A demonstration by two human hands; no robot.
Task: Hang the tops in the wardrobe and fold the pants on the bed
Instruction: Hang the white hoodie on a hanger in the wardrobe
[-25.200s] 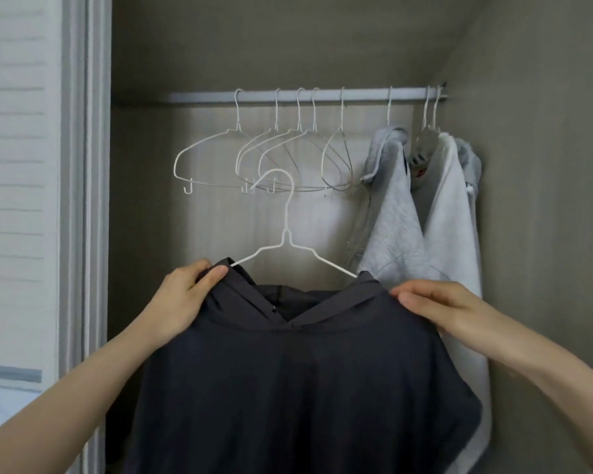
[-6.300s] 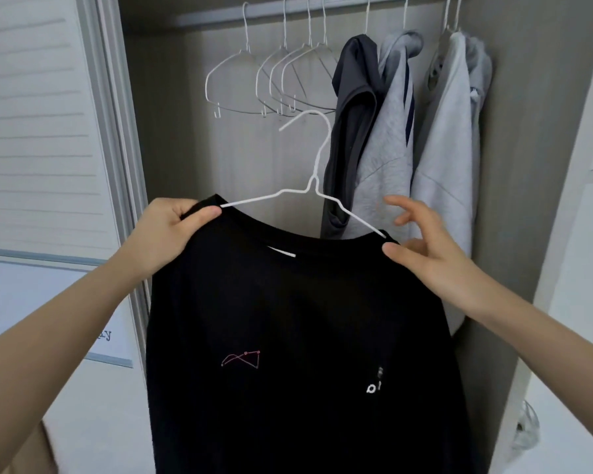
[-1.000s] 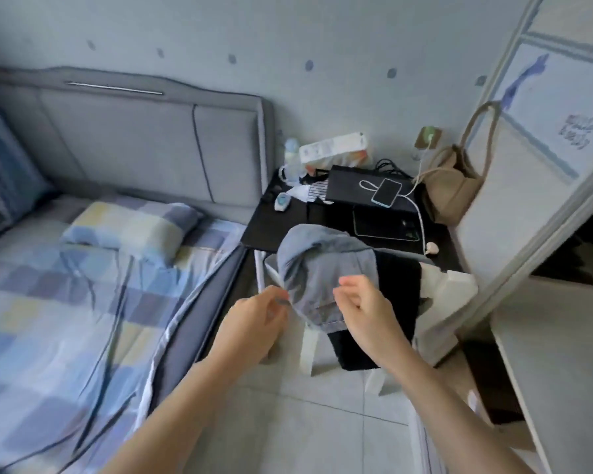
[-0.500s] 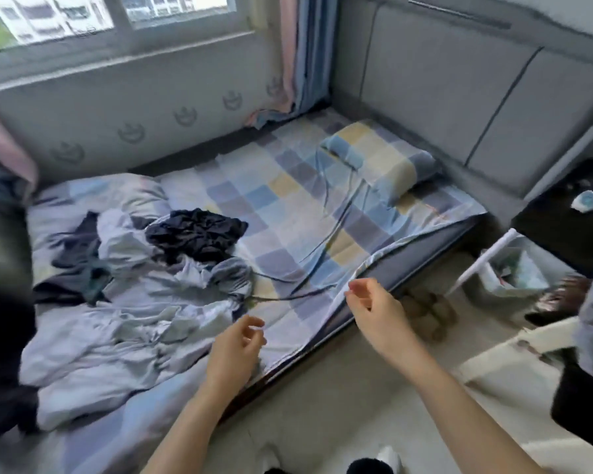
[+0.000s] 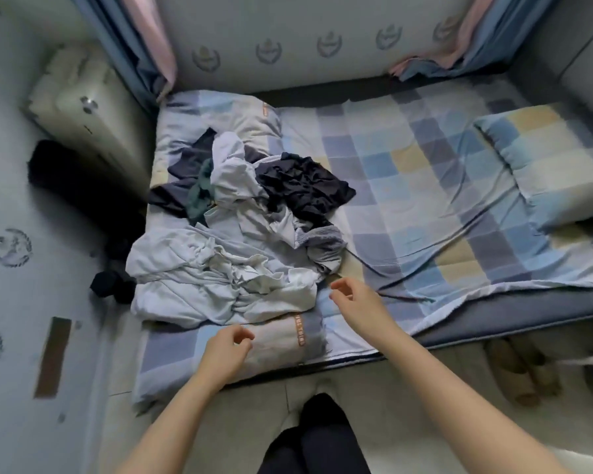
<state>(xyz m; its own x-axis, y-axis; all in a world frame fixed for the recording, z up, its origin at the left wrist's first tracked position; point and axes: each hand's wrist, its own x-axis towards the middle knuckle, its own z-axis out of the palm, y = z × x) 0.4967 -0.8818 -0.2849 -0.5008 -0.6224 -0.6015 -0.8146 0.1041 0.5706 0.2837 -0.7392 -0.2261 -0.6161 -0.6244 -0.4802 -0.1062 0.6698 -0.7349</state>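
We look down at the bed [image 5: 425, 206], checkered sheet in blue, yellow and grey. Pile of clothes [image 5: 240, 234] sits on the left part of the bed: pale grey/white garments [image 5: 220, 278] crumpled at the near side, a dark navy garment [image 5: 305, 189] on top toward the far right of the pile, a teal piece [image 5: 199, 193] and more dark fabric at the far left. We cannot tell tops from pants in the heap. Left hand [image 5: 225, 350] hovers over the near bed edge, just beside the pale garments, fingers loosely curled, holding nothing. Right hand [image 5: 353, 302] is just right of the pile's near corner, fingers loosely curled, nothing in it either. Pillow [image 5: 548, 159] lies at the far right. Curtains [image 5: 141, 46] hang at the far left. Slippers [image 5: 521, 371] sit on the floor, near right.
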